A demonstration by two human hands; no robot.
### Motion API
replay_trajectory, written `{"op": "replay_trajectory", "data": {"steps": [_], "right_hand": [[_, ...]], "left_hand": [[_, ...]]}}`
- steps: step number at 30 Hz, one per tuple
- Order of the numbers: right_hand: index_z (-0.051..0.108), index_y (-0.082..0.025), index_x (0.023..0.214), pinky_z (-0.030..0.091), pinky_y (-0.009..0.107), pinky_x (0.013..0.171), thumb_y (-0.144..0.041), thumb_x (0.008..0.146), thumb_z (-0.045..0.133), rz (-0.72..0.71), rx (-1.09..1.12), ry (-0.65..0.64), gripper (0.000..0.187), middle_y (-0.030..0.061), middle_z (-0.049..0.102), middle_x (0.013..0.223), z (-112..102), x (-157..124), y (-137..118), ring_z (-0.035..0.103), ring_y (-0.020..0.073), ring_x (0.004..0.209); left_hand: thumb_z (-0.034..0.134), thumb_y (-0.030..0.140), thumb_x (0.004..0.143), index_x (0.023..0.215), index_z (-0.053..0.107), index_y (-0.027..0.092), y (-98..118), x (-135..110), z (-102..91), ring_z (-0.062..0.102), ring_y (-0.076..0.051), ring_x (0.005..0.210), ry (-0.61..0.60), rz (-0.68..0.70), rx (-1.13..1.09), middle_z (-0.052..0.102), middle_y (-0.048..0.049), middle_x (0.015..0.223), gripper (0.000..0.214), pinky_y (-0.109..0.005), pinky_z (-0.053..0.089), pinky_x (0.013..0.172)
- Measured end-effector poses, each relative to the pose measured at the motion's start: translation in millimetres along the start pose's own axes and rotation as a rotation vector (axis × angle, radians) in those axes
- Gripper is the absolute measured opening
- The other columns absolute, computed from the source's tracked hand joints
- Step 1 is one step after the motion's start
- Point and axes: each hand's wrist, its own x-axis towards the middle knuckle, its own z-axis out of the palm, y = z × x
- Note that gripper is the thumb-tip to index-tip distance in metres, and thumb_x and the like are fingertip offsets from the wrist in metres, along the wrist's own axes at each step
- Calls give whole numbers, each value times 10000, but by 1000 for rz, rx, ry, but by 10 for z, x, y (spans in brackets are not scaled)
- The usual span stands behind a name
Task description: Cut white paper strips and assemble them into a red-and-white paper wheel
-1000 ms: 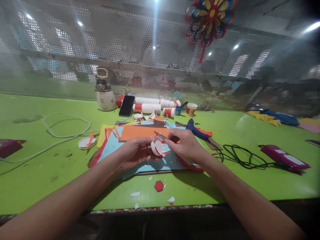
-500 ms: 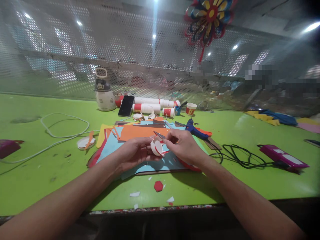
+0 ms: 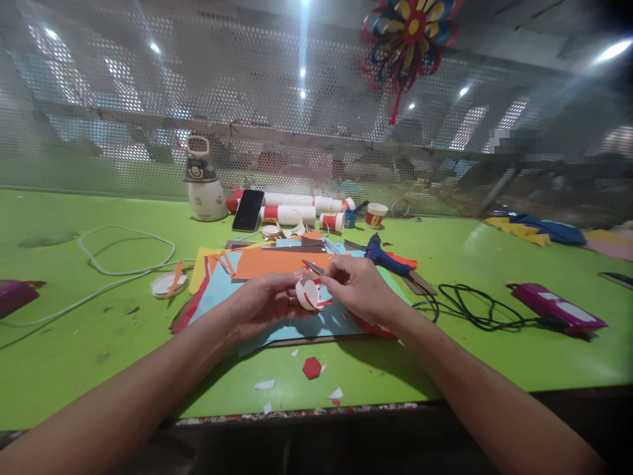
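The cut cup (image 3: 307, 296) is being clasped by the left hand (image 3: 270, 297), while at its far rim a leftward-pointing blade (image 3: 314, 268) is being pinched by the right hand (image 3: 360, 285).

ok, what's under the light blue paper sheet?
Red paper shows past the left side of the light blue paper sheet, and a thin brown edge along its front. The rest is covered; can't tell what else lies there.
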Motion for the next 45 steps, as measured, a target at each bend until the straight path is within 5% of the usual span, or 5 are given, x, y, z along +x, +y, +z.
{"op": "replay_trajectory", "data": {"steps": [45], "right_hand": [[556,-146,612,359,222,514,-76,763,562,-46,-10,18,167,-11,551,583,-16,2,1,460,95,532]], "left_hand": [[553,261,820,962,677,106,-6,13,-11,577,-160,752,25,32,50,642,-87,838,244,-315,489,730]]}}
